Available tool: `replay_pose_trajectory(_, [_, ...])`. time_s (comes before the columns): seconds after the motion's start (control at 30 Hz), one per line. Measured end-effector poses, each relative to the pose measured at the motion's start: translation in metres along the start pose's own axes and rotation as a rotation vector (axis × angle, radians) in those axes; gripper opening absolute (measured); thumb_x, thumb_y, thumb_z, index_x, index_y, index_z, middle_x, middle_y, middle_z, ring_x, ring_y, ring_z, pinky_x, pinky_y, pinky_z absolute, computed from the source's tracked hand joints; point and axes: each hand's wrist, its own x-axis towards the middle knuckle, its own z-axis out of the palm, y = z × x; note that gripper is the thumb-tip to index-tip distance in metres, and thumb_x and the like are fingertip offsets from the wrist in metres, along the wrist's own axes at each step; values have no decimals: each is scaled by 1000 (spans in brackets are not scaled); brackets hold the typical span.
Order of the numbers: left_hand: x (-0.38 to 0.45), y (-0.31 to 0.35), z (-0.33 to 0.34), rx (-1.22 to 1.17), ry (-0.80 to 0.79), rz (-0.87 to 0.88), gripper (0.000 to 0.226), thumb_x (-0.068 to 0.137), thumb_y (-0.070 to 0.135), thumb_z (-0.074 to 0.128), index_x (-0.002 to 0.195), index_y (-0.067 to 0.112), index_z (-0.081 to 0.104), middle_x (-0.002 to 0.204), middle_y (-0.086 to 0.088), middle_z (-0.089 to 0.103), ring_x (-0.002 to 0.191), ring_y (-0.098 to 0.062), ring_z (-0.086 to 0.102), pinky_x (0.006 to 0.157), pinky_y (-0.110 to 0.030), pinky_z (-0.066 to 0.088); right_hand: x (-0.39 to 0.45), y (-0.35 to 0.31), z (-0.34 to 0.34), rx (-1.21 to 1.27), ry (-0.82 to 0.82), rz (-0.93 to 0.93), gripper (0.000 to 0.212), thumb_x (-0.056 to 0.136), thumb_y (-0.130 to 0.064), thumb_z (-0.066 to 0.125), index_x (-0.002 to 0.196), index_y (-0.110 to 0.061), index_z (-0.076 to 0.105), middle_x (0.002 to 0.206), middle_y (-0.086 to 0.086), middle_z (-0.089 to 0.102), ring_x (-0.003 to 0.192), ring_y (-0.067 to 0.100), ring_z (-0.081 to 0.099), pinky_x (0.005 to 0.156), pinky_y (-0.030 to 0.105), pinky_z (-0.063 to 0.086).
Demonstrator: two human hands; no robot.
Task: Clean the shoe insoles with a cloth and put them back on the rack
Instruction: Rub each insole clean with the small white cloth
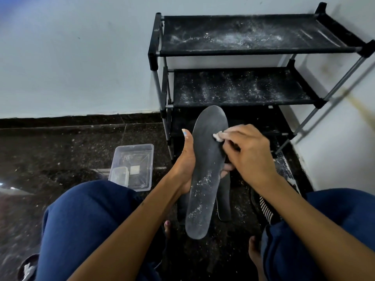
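A long dark grey insole (205, 165) stands nearly upright in front of me, its lower half speckled with white dust. My left hand (185, 165) grips it from the left at mid-length, thumb up along its edge. My right hand (249, 153) pinches a small white cloth (218, 137) against the insole's upper right edge. A second dark insole (224, 199) lies on the floor behind the held one, mostly hidden. The black shoe rack (243, 51) stands ahead against the wall, its shelves dusted white.
A clear plastic tub (133, 165) with a smaller container inside sits on the dark floor to the left. A black striped shoe (263, 207) lies under my right forearm. My blue-trousered knees fill the bottom corners, bare toes between them. White walls bound the corner.
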Motion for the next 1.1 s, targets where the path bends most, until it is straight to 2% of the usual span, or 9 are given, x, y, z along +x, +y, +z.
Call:
replay_pose_trajectory(0.17, [2,-1,-8,111,63,4,94,79,80,10,108,11,67,96,-15,72,85,-24,69,77,-35,55,-21,-13,9,49,-293,-135,11,72,-6,62,73,-9,73,73,-1,66,68,17,58,63,32,52])
replay_pose_trajectory(0.3, [0,-4,-3,44,-6,5,97,76,81,13,115,6,63,89,-18,70,73,-26,68,67,-35,56,-7,-4,5,12,-83,-14,20,83,-16,56,83,-6,73,83,3,69,76,20,61,71,29,48])
replay_pose_trajectory(0.4, [0,-6,-1,20,-94,-40,107,70,83,17,132,3,50,92,-21,68,75,-29,68,62,-34,55,1,-1,2,-48,30,80,14,83,-7,61,91,-2,72,88,6,69,80,20,62,73,28,50])
replay_pose_trajectory(0.5, [-1,-6,-1,-2,-95,-39,101,74,82,12,130,8,52,101,-19,69,77,-29,70,63,-35,58,4,-2,-1,-51,80,89,15,84,-3,63,98,-3,70,90,7,67,78,17,61,71,21,48])
replay_pose_trajectory(0.57, [0,-6,-1,-17,-95,-22,97,78,80,7,130,13,53,111,-16,68,80,-29,70,65,-35,58,9,-2,-9,140,103,192,16,85,-4,64,99,-10,67,88,2,66,75,10,61,69,17,49])
replay_pose_trajectory(0.67, [0,-7,-2,-17,-46,-18,95,78,80,8,135,15,49,116,-18,66,83,-32,70,69,-37,58,11,-4,-12,513,-41,399,18,80,-4,69,87,-19,61,78,-5,67,71,5,63,65,20,51])
replay_pose_trajectory(0.8, [-1,-8,-2,-26,-34,-40,96,78,80,9,130,12,53,111,-22,66,85,-32,70,77,-41,58,3,0,-2,91,-67,215,11,78,-7,69,81,-17,70,80,-6,65,82,13,57,73,29,48])
replay_pose_trajectory(0.93, [-1,-10,0,-47,-4,-65,97,77,81,13,127,9,56,111,-26,65,87,-34,68,78,-44,56,0,4,1,-81,-26,118,9,83,-13,67,88,-11,74,83,0,65,82,20,56,71,33,50])
replay_pose_trajectory(1.1, [-1,-8,4,-73,18,-21,92,80,78,10,92,16,77,99,-21,70,82,-30,67,75,-43,56,-6,1,7,-182,-105,-14,24,83,-23,64,100,-8,72,82,3,67,73,21,61,63,32,54])
